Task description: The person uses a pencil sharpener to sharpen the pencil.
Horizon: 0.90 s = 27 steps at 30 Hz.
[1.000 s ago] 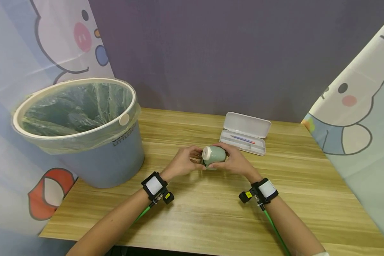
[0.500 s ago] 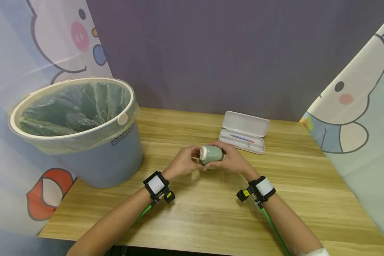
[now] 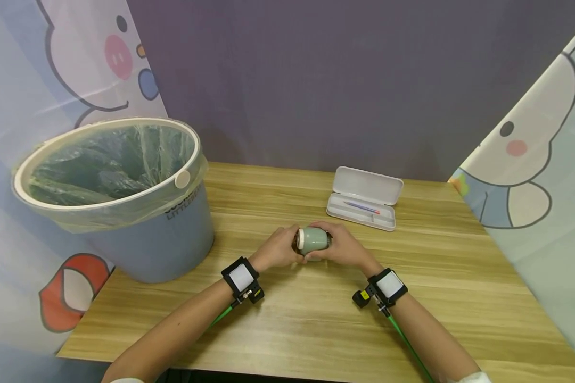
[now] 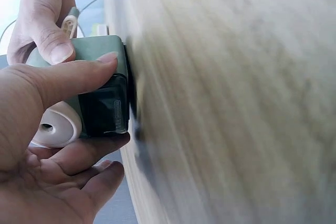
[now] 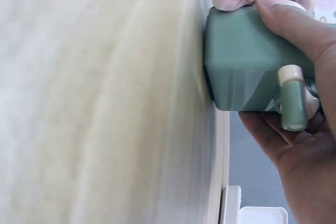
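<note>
A green hand-crank pencil sharpener (image 3: 313, 239) is between my two hands, low over the wooden table. Its cream front with the pencil hole (image 4: 47, 127) faces my left hand (image 3: 280, 248), whose thumb and fingers grip the front end around the dark see-through shavings drawer (image 4: 102, 111). My right hand (image 3: 340, 244) holds the green body from the other end, thumb on the near side and fingers on the far side. In the right wrist view, the crank handle (image 5: 294, 106), green with a cream end, sticks out beside my right palm.
Behind the hands, a white pencil case (image 3: 369, 189) lies with its lid up and a blue and red pencil (image 3: 361, 207) in it. A big blue bin (image 3: 172, 244) with a clear liner stands at the left. A dark grey wall (image 3: 316, 85) backs the wooden table (image 3: 287, 330).
The sharpener has come down slightly and a little to the left. My left hand has moved right and closed in around its front end, while the right hand keeps its hold.
</note>
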### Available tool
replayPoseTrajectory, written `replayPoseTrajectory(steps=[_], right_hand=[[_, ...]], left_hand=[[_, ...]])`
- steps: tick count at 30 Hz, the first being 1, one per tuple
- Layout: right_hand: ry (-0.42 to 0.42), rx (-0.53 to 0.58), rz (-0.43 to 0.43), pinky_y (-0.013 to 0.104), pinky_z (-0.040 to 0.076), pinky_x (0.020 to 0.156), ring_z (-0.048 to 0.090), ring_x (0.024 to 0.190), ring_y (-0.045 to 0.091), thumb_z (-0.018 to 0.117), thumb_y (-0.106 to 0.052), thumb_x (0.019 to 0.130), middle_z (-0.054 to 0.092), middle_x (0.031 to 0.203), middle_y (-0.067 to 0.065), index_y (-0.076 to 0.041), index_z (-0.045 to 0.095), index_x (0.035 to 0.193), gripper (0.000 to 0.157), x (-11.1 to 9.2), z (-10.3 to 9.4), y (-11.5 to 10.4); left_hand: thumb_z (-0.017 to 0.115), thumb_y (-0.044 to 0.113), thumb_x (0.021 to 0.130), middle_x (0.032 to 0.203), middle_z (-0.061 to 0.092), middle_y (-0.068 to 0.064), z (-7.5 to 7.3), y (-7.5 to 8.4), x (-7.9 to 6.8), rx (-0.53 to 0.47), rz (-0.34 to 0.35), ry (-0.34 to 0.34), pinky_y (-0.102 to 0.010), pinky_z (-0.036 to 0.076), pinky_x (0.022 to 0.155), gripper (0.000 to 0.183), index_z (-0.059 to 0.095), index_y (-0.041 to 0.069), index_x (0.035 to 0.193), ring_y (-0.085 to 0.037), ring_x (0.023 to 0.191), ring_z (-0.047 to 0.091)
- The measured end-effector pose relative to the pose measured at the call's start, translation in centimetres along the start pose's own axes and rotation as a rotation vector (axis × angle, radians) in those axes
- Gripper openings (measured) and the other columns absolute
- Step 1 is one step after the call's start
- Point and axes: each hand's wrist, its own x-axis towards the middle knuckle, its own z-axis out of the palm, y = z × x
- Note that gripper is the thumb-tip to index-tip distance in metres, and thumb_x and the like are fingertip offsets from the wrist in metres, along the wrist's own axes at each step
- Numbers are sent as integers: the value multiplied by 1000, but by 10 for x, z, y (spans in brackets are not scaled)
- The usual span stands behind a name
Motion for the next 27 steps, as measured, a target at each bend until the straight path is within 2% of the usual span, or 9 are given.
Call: replayPoseTrajectory(steps=[9, 14, 17, 20, 22, 24, 27], right_hand=[[4, -58, -17, 35, 54, 82, 64, 98, 18, 91, -38, 75, 70, 120, 7, -12, 61, 137, 74, 4, 3, -3], [-28, -100, -2, 35, 53, 83, 63, 100, 17, 90, -42, 76, 69, 121, 6, -14, 59, 139, 76, 6, 0, -3], [-108, -142, -26, 41, 54, 92, 63, 112, 20, 87, -45, 80, 64, 133, 5, -15, 50, 148, 83, 6, -8, 0], [-165, -151, -56, 52, 48, 106, 57, 129, 27, 81, -40, 88, 56, 147, 7, -16, 40, 156, 83, 3, -28, 2], [-141, -152, -59, 59, 43, 111, 51, 138, 33, 76, -35, 92, 52, 153, 9, -16, 37, 157, 79, 1, -45, 4], [-72, -156, -48, 62, 37, 114, 45, 143, 37, 75, -30, 93, 49, 156, 10, -16, 40, 156, 73, 0, -63, 4], [44, -245, -19, 67, 31, 115, 36, 148, 41, 74, -33, 94, 43, 160, 13, -19, 43, 155, 70, 0, -86, 7]], left_hand=[[90, 23, 77, 105, 70, -12, 1, -6, 2, -1, 5, 8, -27, 56, 72, 61, 57, 0, 123, -15, 86, 66], [92, 20, 75, 109, 70, -12, -2, -9, 6, -13, 16, -26, -31, 57, 77, 65, 56, 1, 125, -17, 90, 67], [92, 12, 73, 118, 69, -15, -14, -10, 8, -8, 14, -106, -39, 57, 91, 67, 56, 1, 129, -24, 104, 67], [81, 5, 81, 135, 63, -20, -36, -8, 8, 51, -32, -147, -47, 52, 104, 64, 53, 1, 138, -32, 121, 62], [72, 6, 87, 143, 59, -21, -53, -6, 9, 106, -84, -99, -49, 50, 106, 60, 51, 1, 143, -34, 124, 61], [64, 12, 95, 146, 57, -22, -69, -4, 10, 150, -146, -19, -51, 54, 98, 58, 46, 2, 149, -37, 115, 64], [64, 28, 100, 144, 59, -23, -86, -4, 14, 259, -178, 134, -60, 52, 98, 60, 45, 2, 150, -40, 115, 66]])
